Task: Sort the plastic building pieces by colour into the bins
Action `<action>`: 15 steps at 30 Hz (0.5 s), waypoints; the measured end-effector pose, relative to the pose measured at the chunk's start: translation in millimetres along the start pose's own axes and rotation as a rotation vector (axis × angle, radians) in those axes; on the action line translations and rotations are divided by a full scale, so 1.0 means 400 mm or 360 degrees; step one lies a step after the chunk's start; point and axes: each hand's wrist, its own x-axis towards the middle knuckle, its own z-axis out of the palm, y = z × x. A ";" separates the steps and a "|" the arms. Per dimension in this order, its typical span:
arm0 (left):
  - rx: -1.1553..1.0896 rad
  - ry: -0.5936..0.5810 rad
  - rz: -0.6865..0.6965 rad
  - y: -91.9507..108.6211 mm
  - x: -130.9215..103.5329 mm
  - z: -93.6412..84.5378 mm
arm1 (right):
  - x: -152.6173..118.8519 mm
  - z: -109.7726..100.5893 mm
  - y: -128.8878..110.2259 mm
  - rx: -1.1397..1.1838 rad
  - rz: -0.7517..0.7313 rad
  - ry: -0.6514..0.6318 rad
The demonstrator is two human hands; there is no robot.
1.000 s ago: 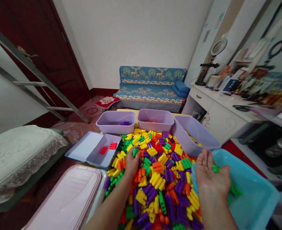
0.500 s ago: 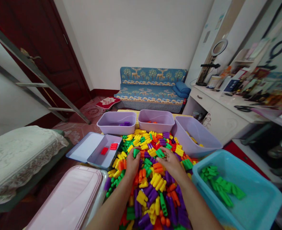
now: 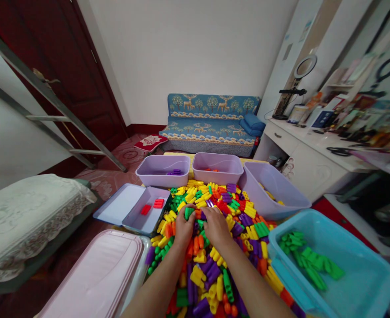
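By the worktop's [image 3: 191, 173] left edge, two red blocks [image 3: 158, 203] lie in an open box [image 3: 131, 221]. My left hand [image 3: 184, 227], its grip closed round a green block [image 3: 188, 213], hangs over the worktop's middle; light pressure should suffice. Just beside it, my right hand [image 3: 217, 226] curls into the pile [image 3: 211, 269], its catch hidden; pinching single pieces seems surest. Near the right edge, a blue tub [image 3: 360, 260] holds more green blocks [image 3: 322, 260].

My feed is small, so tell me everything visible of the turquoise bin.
The turquoise bin is a lidless, rounded-corner tub with a broad rim, apparently glossy plastic. It stands upright at the right, angled beside the block heap. A flap or lip shows along its left side. Green blocks lie on its floor. Neither the left hand nor the right hand touches it.
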 end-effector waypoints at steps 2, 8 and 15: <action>-0.0035 0.0032 -0.0027 -0.002 -0.001 -0.001 | -0.002 -0.003 -0.002 -0.0090 0.0035 0.0022; -0.0137 0.0022 -0.0072 0.005 -0.004 -0.001 | -0.012 -0.027 0.007 -0.0132 0.0098 0.0055; -0.0041 -0.0019 -0.0095 0.008 -0.010 0.004 | -0.036 -0.044 0.037 0.0020 0.0118 0.0069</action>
